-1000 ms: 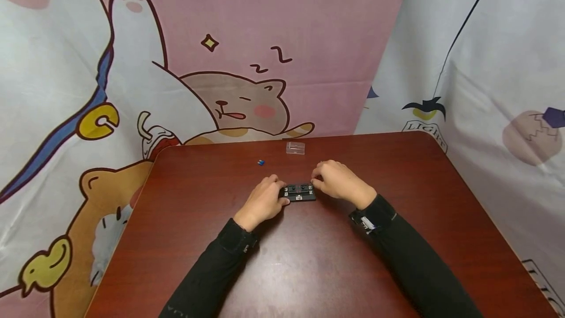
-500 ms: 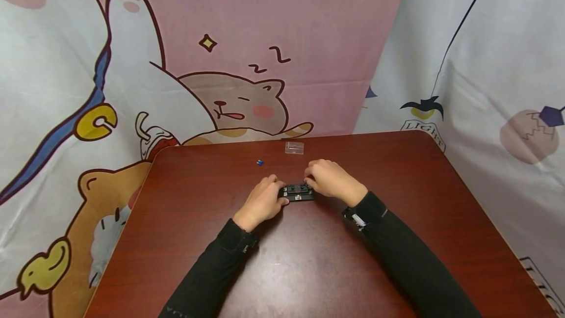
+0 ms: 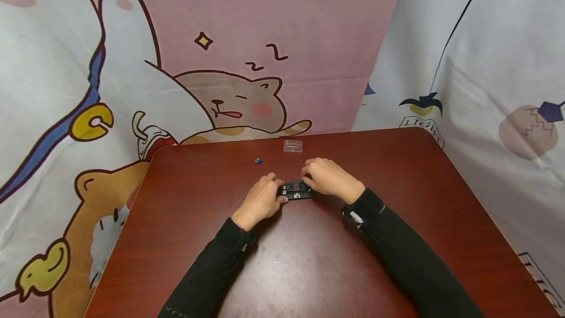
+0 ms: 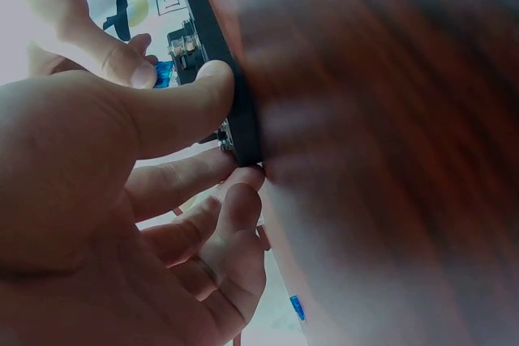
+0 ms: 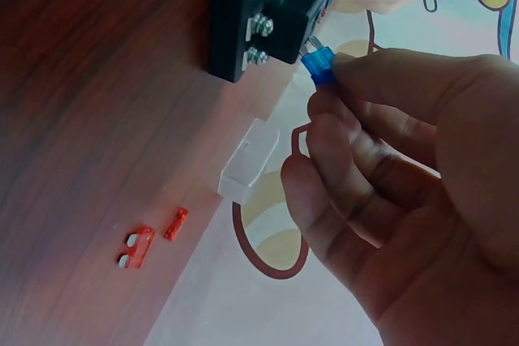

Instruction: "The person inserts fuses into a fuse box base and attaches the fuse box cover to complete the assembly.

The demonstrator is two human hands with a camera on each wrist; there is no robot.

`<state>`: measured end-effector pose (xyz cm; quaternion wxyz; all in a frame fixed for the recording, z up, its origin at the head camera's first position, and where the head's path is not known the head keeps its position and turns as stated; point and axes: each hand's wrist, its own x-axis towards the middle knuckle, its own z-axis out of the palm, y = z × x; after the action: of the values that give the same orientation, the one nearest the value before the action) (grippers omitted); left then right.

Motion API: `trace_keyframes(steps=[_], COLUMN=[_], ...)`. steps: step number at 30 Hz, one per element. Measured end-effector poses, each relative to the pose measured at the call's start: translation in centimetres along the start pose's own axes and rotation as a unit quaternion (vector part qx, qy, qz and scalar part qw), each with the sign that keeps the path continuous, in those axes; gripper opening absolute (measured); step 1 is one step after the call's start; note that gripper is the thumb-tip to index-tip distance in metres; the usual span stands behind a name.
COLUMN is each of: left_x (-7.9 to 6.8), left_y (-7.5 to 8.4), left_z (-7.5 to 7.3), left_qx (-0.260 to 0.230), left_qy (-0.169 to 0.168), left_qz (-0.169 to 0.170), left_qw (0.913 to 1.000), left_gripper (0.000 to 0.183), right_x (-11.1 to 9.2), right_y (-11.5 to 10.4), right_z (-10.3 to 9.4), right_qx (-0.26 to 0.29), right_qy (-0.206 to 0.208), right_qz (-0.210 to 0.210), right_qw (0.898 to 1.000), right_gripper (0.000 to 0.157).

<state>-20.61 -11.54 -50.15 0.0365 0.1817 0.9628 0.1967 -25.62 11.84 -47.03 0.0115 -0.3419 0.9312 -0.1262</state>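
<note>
A black fuse block (image 3: 296,191) with metal screw terminals lies on the table. My left hand (image 3: 259,201) grips its left end, thumb on the near side and fingers at the far side, as the left wrist view shows with the thumb (image 4: 212,87). Between thumb and fingertips, my right hand (image 3: 331,178) pinches a blue blade fuse (image 5: 319,66). The fuse's metal prongs point at the block's top face, right at its edge in the right wrist view. In the head view the fingers hide this fuse.
Behind the block, small blue fuses (image 3: 258,161) lie on the brown table (image 3: 212,175). A clear plastic cover (image 3: 293,146) sits near the back edge. Two red fuses (image 5: 139,246) show on the tabletop in the right wrist view. A cartoon-printed cloth (image 3: 247,18) hangs behind.
My right hand has moved left, from beside the block's right end to over its right part. The left hand keeps its grip on the fuse block. The head view has shifted slightly.
</note>
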Motion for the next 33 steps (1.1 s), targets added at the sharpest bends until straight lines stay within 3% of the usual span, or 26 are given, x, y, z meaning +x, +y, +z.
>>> trace_keyframes(steps=[33], left_x=[-0.08], left_y=[-0.15], left_z=[0.18], left_qx=[-0.001], left_qy=[0.002], left_qz=[0.002], left_qw=[1.0000], left_gripper=[0.041], right_x=[-0.18], right_y=[-0.10], right_z=[0.71], right_qx=[0.013], right_qy=[-0.004], right_qz=[-0.006], right_qw=[1.000], right_gripper=[0.012])
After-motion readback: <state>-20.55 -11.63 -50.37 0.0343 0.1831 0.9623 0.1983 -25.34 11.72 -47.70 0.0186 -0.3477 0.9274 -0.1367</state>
